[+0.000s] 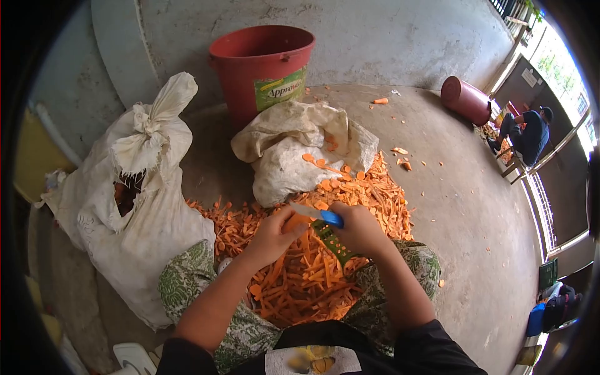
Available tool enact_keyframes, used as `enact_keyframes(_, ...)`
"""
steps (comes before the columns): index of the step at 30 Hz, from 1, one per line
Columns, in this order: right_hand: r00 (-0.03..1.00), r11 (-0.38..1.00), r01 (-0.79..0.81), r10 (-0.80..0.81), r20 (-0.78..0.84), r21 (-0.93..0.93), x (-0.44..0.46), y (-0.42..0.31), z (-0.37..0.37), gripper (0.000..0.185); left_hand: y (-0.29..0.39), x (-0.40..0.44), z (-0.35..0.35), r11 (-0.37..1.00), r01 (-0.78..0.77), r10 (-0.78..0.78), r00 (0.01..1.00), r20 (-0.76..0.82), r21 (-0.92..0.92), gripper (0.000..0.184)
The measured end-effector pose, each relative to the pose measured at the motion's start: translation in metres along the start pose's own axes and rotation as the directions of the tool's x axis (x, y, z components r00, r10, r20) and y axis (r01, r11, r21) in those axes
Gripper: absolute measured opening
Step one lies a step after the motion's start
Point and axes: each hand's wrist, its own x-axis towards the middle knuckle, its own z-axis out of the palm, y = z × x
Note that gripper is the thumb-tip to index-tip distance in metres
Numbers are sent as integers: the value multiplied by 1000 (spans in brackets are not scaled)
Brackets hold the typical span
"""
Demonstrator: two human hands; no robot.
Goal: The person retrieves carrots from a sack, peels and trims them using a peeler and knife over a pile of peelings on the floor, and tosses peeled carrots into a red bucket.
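My right hand (360, 229) is closed round the blue handle of a knife (331, 218), its blade pointing left. Just under the blade, my left hand (274, 239) grips a piece of carrot (296, 221) between thumb and fingers; part of the piece is hidden. Below both hands lies a large heap of carrot sticks (312, 284), with some round slices on top. A green plastic container with holes (340, 251) rests between my legs, partly covered by the right hand and carrots.
A knotted white sack (140, 240) with a torn hole stands at left. Behind the heap lie a crumpled sack (287, 169) and a red bucket (232, 87). Carrot scraps dot the concrete floor (475, 219). Far right, a seated person (533, 137) is beside a tipped red barrel (465, 101).
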Motion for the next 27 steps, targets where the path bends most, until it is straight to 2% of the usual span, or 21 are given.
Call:
enact_keyframes(2,999,998,53,-53,8,-42,1,-2,7,11,0,1,-1,999,-22,22,1000,6,-26,40)
enact_keyframes(4,999,997,49,-49,2,-65,3,1,15,11,0,2,-2,998,-27,26,999,19,49,37)
enact_keyframes(7,1000,997,8,-9,-24,-71,6,7,23,13,1,3,-1,999,32,-31,999,13,-21,32)
enact_keyframes(8,997,996,-65,63,-32,-59,9,11,23,14,1,2,0,999,30,-30,999,16,-21,32)
enact_keyframes(9,990,989,-137,135,-40,-48,11,15,23,14,0,1,0,993,-119,119,993,23,-17,31)
enact_keyframes(10,990,989,-138,136,-42,-48,13,20,25,14,0,0,1,964,-265,265,964,30,-13,30)
enact_keyframes(13,982,980,-183,179,-58,-72,15,25,26,14,11,-5,-1,958,-275,277,961,10,-79,29)
enact_keyframes(14,978,980,-196,197,-72,25,14,22,24,14,11,-3,-2,957,-277,279,960,9,-80,29)
enact_keyframes(15,974,972,-202,213,-80,123,12,17,22,13,10,-1,-3,975,-206,206,979,-10,-81,30)
enact_keyframes(16,975,973,-197,207,-75,123,8,10,19,13,9,1,-5,988,-132,130,991,-32,-83,30)
enact_keyframes(18,992,986,-128,126,25,105,0,-1,11,12,8,5,-6,988,-152,150,987,-53,-24,30)
enact_keyframes(19,992,986,-128,126,26,104,-2,0,13,12,8,7,-6,984,-173,174,983,-64,32,30)
enact_keyframes(21,998,998,-54,55,-28,30,-4,6,17,10,7,9,-5,985,-170,172,984,-57,34,30)
enact_keyframes(26,997,998,-60,60,-41,-3,4,16,26,11,10,6,-6,977,-196,203,976,-75,85,29)
enact_keyframes(27,997,997,-68,67,-38,-29,6,18,27,12,15,3,-9,968,-204,212,976,-43,144,29)
